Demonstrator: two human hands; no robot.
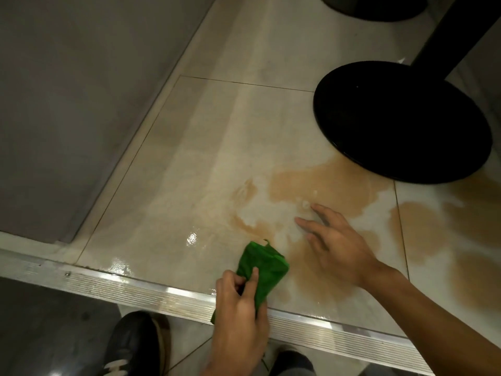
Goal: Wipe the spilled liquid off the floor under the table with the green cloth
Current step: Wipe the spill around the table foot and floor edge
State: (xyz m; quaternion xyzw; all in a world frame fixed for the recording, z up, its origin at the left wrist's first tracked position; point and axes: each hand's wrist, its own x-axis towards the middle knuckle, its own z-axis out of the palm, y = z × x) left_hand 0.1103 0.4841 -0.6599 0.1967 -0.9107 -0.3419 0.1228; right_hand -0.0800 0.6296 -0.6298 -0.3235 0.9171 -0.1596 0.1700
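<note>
Pale beige floor tiles (pixel 217 131) fill the view, glossy and wet toward six o'clock. Spilled liquid (pixel 311 183), brown and patchy, spreads from the centre out to four o'clock and runs up to the edge of the round black table base (pixel 401 123) at two o'clock. The base's dark post (pixel 455 31) rises toward one o'clock.

Down at six o'clock, the left hand (pixel 238 321) has its fingers curled round the green cloth (pixel 264 267). The cloth is bunched and its far end sits at the near edge of the spill.

At four o'clock, the right hand (pixel 339 245) is over the brown patch, fingers straight and spread, holding nothing. Whether it touches the floor, I can't tell.

A ribbed metal threshold strip (pixel 135 289) crosses from nine toward five o'clock. A dark shoe (pixel 132 346) stands at seven, and a grey panel (pixel 67 104) fills ten.
</note>
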